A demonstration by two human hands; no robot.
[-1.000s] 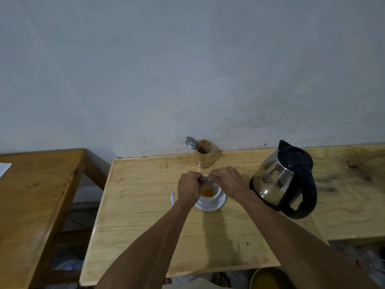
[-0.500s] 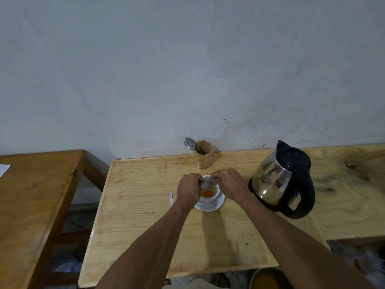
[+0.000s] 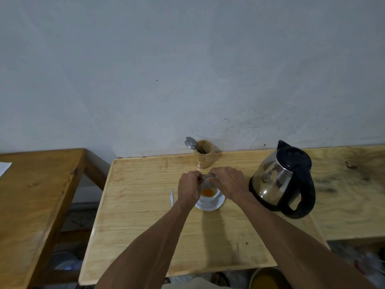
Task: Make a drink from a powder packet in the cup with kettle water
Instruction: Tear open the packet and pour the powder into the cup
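A white cup (image 3: 214, 197) stands on a white saucer (image 3: 216, 205) in the middle of the light wooden table (image 3: 145, 205). Orange powder (image 3: 208, 192) lies in the cup's bottom. Both hands hover over the cup's far rim, pinching a small silvery powder packet (image 3: 207, 176) between them. My left hand (image 3: 188, 187) holds its left end and my right hand (image 3: 228, 181) its right end. A steel kettle (image 3: 281, 180) with a black lid and handle stands to the right of the cup.
A wooden holder (image 3: 205, 156) with spoons (image 3: 191, 142) stands by the wall behind the cup. A small white strip (image 3: 172, 197) lies left of the saucer. A darker wooden table (image 3: 31, 205) stands at the left, across a gap. A bowl (image 3: 264, 278) sits below the table's front edge.
Both hands have stayed over the cup with the packet between them. The orange powder in the cup looks the same. Only the camera view shifted slightly.
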